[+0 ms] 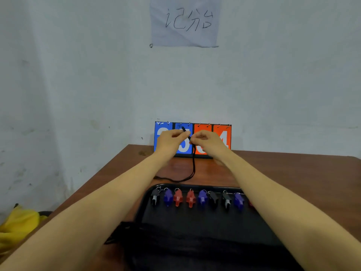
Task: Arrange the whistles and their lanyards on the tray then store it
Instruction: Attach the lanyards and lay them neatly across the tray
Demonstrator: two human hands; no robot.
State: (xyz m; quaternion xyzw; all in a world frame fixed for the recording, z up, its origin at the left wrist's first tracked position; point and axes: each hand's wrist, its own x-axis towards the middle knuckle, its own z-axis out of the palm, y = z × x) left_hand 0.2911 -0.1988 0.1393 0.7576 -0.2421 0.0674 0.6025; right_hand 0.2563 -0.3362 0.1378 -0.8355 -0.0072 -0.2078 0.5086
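left hand (172, 140) and right hand (207, 142) pinching lanyard (193, 165) at 12 o'clock, its tail hanging toward 6, whistles (190, 198) sitting in a row on tray (195, 223)

A scuffed pale wall (78, 75) with a taped paper sheet (184, 21) backs a brown wooden table (283, 169).

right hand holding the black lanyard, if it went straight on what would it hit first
Likely the scoreboard behind the right hand, at its orange cards, though the depth between them is unclear.
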